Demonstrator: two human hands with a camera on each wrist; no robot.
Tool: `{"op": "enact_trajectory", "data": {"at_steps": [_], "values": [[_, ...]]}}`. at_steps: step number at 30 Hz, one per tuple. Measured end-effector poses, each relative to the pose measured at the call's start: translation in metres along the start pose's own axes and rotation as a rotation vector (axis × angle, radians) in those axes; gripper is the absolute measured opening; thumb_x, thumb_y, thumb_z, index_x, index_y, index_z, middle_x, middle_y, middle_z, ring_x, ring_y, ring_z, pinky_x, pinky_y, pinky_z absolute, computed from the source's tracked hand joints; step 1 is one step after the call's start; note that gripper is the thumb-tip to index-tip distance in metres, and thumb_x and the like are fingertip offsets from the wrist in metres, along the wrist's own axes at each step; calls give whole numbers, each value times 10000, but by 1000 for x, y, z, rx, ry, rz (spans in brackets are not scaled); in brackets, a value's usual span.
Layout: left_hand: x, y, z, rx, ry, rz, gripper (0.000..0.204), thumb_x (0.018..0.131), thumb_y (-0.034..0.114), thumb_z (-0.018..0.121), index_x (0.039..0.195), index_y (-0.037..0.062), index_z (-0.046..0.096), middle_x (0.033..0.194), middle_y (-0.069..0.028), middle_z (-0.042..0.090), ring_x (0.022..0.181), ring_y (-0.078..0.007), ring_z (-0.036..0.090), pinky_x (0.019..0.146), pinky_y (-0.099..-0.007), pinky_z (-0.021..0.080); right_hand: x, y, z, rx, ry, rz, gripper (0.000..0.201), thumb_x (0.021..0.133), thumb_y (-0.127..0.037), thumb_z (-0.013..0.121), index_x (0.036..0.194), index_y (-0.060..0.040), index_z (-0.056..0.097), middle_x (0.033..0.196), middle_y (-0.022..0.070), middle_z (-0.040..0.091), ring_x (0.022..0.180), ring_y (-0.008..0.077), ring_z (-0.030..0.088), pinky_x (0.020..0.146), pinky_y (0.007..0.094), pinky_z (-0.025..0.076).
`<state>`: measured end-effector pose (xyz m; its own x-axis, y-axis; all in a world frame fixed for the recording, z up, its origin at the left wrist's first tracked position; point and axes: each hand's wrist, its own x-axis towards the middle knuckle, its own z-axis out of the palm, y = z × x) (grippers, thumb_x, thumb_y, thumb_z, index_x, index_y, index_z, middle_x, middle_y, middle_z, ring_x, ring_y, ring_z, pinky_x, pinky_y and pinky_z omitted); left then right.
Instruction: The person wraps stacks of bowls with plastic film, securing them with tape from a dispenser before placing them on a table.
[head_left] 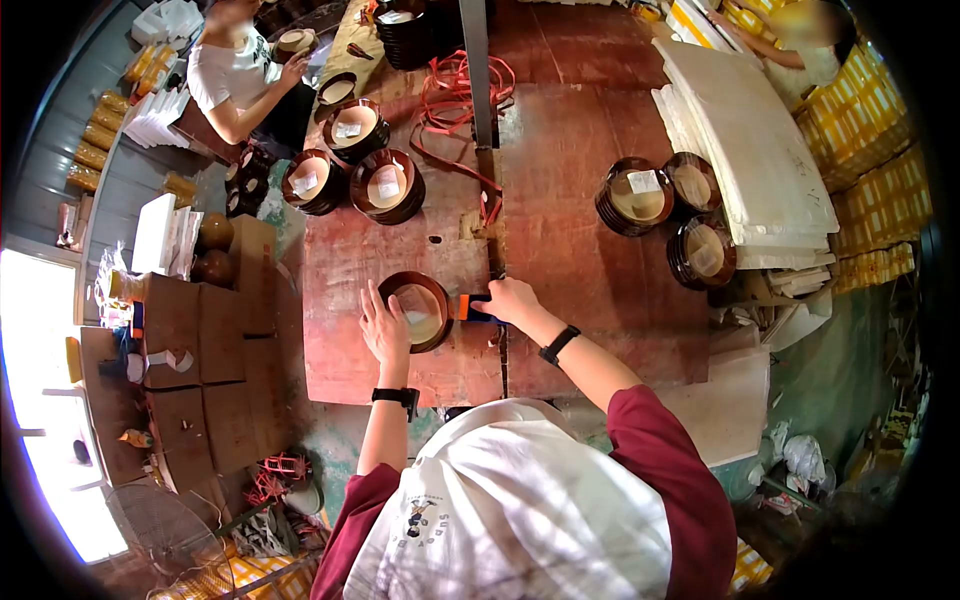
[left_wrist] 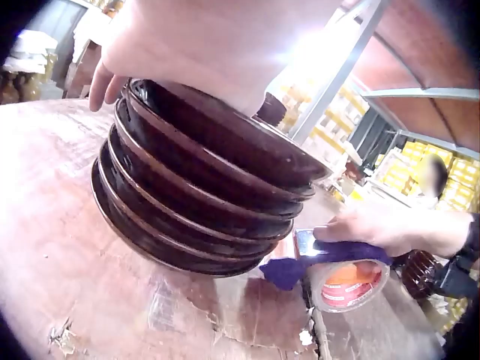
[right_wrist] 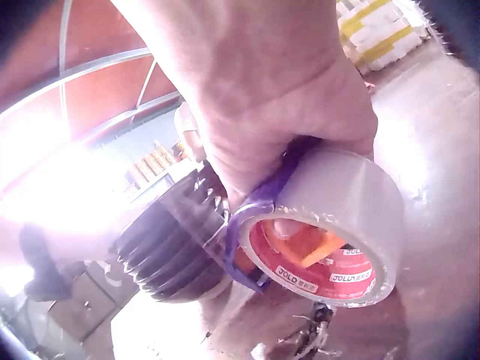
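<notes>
Fingers [head_left: 372, 305] of left hand [head_left: 384, 330] flat atop bowl stack [left_wrist: 195, 180] — right hand [head_left: 512, 298] around tape dispenser [right_wrist: 322, 232].

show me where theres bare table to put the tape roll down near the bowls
Bare wood lies right of the right hand, between it and the three bowl stacks by the white sheets. Another patch lies between the held bowl stack and the upper bowls. Crowded there and around the red straps.

The person is wearing a white top with maroon sleeves [head_left: 668, 470] and a small printed emblem [head_left: 420, 515]. A black watch is sitting on the left wrist [head_left: 396, 397], and another black watch on the right wrist [head_left: 558, 344].
</notes>
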<state>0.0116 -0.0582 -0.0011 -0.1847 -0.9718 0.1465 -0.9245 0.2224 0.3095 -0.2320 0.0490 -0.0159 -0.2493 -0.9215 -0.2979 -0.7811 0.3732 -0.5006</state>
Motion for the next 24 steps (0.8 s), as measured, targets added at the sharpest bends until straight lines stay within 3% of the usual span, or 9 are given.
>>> {"op": "enact_trajectory", "data": {"at_steps": [7, 9, 15, 16, 19, 22, 24], "values": [[1, 2, -2, 14, 6, 23, 567, 1064, 390, 445, 1580, 171, 360, 1562, -151, 442, 1164, -447, 569, 994, -498, 482, 18, -15, 15, -44, 91, -172, 526, 831, -510, 762, 811, 12, 698, 786, 209, 715, 787, 382, 728, 672, 474, 591], [0, 3, -2, 26, 13, 18, 567, 1064, 387, 446, 1580, 169, 360, 1565, -149, 438, 1156, -448, 573, 990, -499, 484, 22, -23, 28, -43, -15, -184, 504, 839, -488, 763, 808, 11, 698, 788, 220, 714, 792, 399, 722, 681, 482, 590], [1, 4, -2, 30, -15, 7, 564, 1068, 393, 426, 1585, 177, 354, 1579, -138, 421, 1167, -440, 561, 1008, -493, 470, 10, -14, 36, 74, 131, -83, 463, 860, -454, 741, 844, 5, 690, 785, 213, 713, 784, 393, 722, 689, 491, 584], [1, 5, -5, -22, -54, -22, 566, 1068, 390, 430, 1590, 186, 351, 1597, -134, 398, 1296, -459, 488, 1105, -526, 391, 6, -13, 33, 89, 128, -63, 451, 859, -445, 743, 847, 3, 690, 778, 209, 712, 776, 391, 721, 686, 491, 583], [-2, 1, 5, 218, 83, 31, 597, 1050, 372, 477, 1596, 170, 342, 1626, -126, 356, 1435, -465, 356, 1191, -578, 256, -11, -6, 12, 147, 166, -1, 405, 858, -437, 732, 846, -32, 708, 761, 200, 709, 764, 389, 718, 676, 485, 572], [0, 9, -1, 160, 85, 184, 655, 1017, 363, 541, 1598, 142, 331, 1658, -118, 298, 1512, -458, 229, 1222, -611, 141, -44, 4, -21, 280, 170, 140, 403, 844, -455, 734, 854, -53, 715, 807, 208, 714, 807, 403, 711, 707, 494, 561], [-3, 32, -10, 38, -53, 394, 697, 992, 370, 578, 1594, 121, 332, 1666, -113, 279, 1511, -459, 228, 1217, -616, 153, -69, 19, -29, 361, 194, 201, 433, 847, -471, 733, 893, -40, 739, 841, 224, 723, 823, 403, 714, 721, 482, 558]]}}
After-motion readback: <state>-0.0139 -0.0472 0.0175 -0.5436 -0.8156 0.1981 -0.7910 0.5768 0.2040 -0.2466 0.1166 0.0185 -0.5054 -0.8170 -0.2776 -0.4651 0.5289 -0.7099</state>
